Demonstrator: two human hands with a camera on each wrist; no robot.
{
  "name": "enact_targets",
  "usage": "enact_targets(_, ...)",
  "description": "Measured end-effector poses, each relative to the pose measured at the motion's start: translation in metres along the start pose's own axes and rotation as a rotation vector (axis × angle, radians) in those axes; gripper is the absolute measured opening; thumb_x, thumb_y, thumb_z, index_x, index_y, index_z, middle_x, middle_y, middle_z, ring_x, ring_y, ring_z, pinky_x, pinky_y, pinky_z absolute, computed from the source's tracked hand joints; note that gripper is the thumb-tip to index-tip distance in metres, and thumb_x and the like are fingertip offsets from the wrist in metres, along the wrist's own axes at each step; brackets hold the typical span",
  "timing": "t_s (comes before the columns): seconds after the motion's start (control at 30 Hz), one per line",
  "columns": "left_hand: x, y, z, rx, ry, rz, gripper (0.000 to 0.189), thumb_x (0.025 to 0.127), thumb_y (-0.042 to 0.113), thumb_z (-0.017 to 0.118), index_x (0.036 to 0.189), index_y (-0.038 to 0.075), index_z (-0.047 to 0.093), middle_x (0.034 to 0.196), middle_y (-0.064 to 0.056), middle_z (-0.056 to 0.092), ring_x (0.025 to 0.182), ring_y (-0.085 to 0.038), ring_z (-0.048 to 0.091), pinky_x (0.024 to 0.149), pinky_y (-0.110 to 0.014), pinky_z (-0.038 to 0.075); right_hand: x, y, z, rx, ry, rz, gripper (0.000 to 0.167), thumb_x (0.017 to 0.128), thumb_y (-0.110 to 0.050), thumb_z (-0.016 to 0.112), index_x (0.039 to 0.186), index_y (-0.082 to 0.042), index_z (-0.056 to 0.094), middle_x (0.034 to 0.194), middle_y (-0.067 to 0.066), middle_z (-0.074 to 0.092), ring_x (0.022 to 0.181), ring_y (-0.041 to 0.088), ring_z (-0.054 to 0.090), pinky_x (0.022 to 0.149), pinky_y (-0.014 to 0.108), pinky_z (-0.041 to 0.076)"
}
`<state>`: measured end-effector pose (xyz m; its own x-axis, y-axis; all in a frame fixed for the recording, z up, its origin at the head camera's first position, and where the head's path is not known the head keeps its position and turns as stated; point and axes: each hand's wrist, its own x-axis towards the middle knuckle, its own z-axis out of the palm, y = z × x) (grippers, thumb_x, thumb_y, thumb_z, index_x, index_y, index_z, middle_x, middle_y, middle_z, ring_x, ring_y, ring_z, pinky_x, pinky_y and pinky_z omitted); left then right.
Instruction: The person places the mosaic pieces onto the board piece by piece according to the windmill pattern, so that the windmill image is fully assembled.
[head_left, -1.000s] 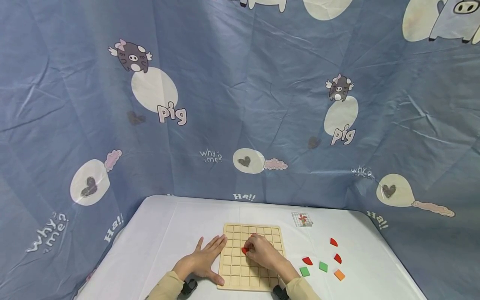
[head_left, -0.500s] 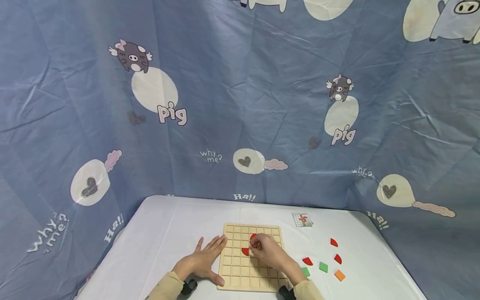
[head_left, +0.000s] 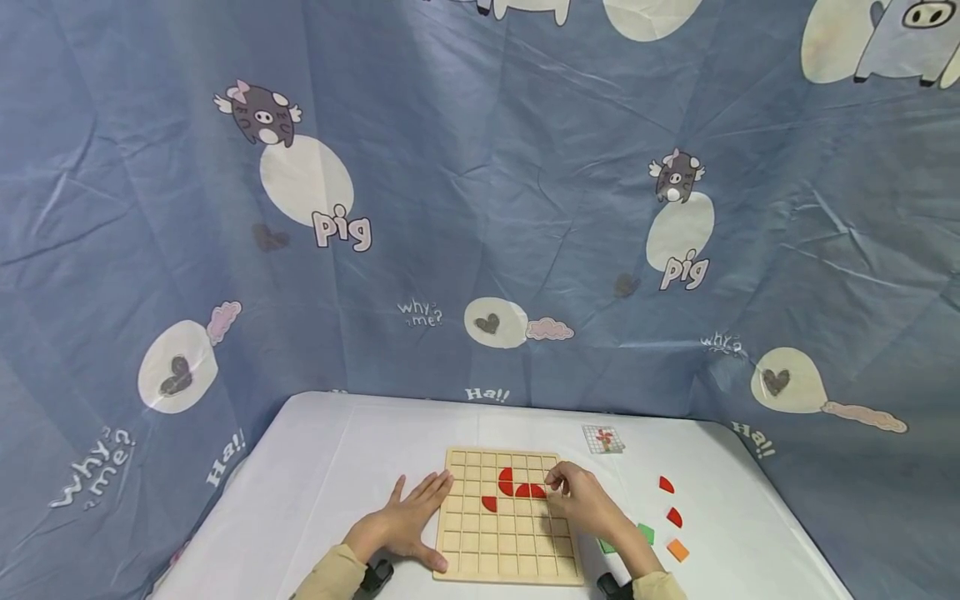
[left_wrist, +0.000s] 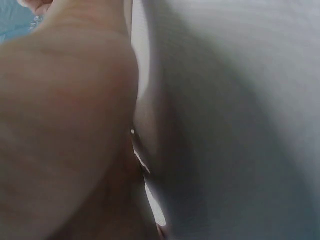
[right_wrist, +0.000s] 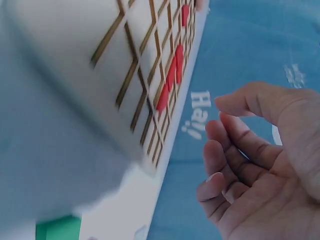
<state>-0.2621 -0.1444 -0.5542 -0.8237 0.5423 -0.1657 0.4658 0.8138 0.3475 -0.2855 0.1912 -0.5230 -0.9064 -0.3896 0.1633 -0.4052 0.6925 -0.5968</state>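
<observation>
A wooden grid board (head_left: 472,562) lies on the white table. Set in its squares are several red quarter-circle pieces, among them one red piece (head_left: 489,503) left of the others. My left hand (head_left: 405,523) lies with spread, straight fingers along the board's left edge, fingertips and thumb at its rim. In the left wrist view, that hand (left_wrist: 65,115) fills the left side. Over the board's right edge hovers my right hand (head_left: 585,500), its fingers loosely bent. The right wrist view shows the right hand (right_wrist: 265,155) with nothing between thumb and fingers.
Right of the board lie two red quarter-circle pieces, one farther back (head_left: 666,484), an orange square (head_left: 678,550) and two green squares, one partly behind the right forearm (head_left: 646,534). A small pattern card (head_left: 603,439) lies at the back. Blue printed cloth (head_left: 525,250) hangs behind the table.
My right hand has let go of the red quarter-circle piece on the board and moved right to the board's edge, uncovering more red pieces. The left hand has stayed in place.
</observation>
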Motion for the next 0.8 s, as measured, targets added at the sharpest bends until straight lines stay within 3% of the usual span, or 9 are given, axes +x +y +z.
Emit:
enact_targets(0.47, 0.000, -0.001, -0.001, -0.003, 0.001, 0.010, 0.130, 0.062, 0.074, 0.069, 0.156, 0.008, 0.008, 0.164, -0.010, 0.007, 0.150, -0.032, 0.010, 0.114, -0.069, -0.001, -0.030, 0.033, -0.043, -0.048, 0.069, 0.143, 0.023, 0.075, -0.003, 0.070, 0.095, -0.011, 0.061, 0.087, -0.001, 0.060, 0.075, 0.008, 0.050, 0.062, 0.021, 0.043)
enact_targets(0.8, -0.001, 0.001, -0.002, -0.003, 0.009, 0.018, 0.129, 0.063, 0.072, 0.071, 0.155, 0.006, 0.010, 0.163, -0.012, 0.008, 0.150, -0.033, 0.011, 0.114, -0.070, 0.000, -0.046, 0.056, -0.058, -0.036, 0.023, 0.247, 0.028, 0.076, -0.005, 0.073, 0.101, -0.006, 0.060, 0.090, 0.004, 0.060, 0.077, 0.012, 0.048, 0.061, 0.022, 0.040)
